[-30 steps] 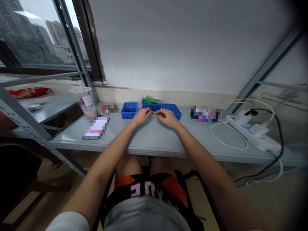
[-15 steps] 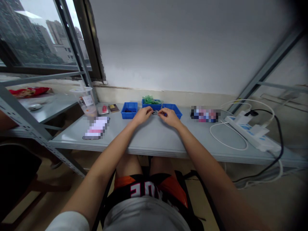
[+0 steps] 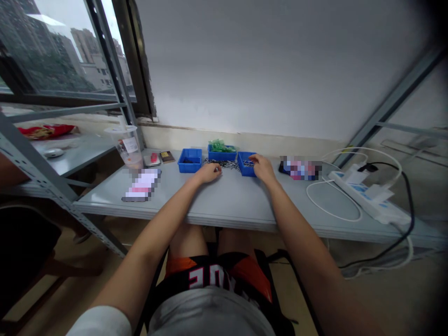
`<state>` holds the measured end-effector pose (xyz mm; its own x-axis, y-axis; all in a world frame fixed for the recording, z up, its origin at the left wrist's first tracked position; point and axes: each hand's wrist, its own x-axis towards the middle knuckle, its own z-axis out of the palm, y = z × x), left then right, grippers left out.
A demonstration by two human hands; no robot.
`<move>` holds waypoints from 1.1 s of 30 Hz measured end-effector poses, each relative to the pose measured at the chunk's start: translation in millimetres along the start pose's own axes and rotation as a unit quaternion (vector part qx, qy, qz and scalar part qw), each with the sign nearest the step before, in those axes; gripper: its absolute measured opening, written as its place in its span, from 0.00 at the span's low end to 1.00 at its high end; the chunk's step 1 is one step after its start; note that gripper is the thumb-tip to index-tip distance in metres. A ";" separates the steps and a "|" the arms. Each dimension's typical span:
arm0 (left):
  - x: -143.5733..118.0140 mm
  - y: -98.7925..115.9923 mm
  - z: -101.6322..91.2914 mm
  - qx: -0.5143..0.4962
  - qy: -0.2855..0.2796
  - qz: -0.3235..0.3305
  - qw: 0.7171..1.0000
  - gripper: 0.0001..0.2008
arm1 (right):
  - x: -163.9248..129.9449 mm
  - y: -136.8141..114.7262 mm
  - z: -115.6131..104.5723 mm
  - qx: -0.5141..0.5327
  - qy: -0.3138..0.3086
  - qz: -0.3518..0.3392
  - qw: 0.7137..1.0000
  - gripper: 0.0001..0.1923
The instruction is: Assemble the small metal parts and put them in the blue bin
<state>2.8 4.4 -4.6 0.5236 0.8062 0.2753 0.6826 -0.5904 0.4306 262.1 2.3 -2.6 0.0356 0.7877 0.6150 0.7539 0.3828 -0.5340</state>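
Left hand (image 3: 209, 173) rests on the tabletop (image 3: 227, 200), fingers curled shut beside a pile of small metal parts (image 3: 221, 163). Right hand (image 3: 262, 168) sits over the right blue bin (image 3: 245, 169); its fingers' grip cannot be told. Green pieces (image 3: 219, 146) fill the middle bin (image 3: 221, 154).

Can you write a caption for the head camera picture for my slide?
Left hand rests by small metal parts on a grey table while right hand reaches into a blue bin.
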 end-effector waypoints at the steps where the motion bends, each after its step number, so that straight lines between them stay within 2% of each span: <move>1: 0.6 -1.6 2.6 0.012 0.004 -0.004 1.000 0.10 | 0.1 1.1 0.5 0.007 0.003 -0.001 1.000 0.21; 5: 2.9 -6.8 13.2 0.092 0.045 -0.030 0.994 0.14 | 1.0 -3.0 1.0 0.017 0.025 -0.001 1.000 0.22; 10: 4.4 -9.1 16.7 0.108 0.034 -0.020 0.993 0.14 | -0.4 -19.9 2.2 0.025 0.025 -0.014 0.999 0.18; 14: 5.8 -9.0 15.3 0.080 0.042 -0.007 0.996 0.11 | -6.7 -35.8 9.4 0.038 0.005 -0.040 0.998 0.15; 19: 7.3 -9.9 12.2 0.040 0.061 -0.025 0.997 0.10 | -13.7 -47.4 19.0 0.037 -0.075 -0.105 0.991 0.12; 25: 6.1 -8.2 3.9 0.024 0.105 -0.031 0.994 0.13 | -15.5 -45.4 22.4 0.037 -0.137 -0.101 0.985 0.13; 29: 6.6 -0.4 0.8 -0.050 0.138 -0.012 0.989 0.10 | -17.2 -44.5 25.7 0.006 -0.147 -0.098 0.984 0.12; 33: 7.3 8.0 -0.1 -0.132 0.143 0.022 0.981 0.08 | -17.9 -44.2 27.3 0.013 -0.145 -0.086 0.986 0.11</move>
<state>12.0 5.6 0.9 0.3586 0.7806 0.5119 0.4876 -0.6243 0.6103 210.3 -15.5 -5.9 -0.2829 0.8134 0.5083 0.7148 0.5322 -0.4536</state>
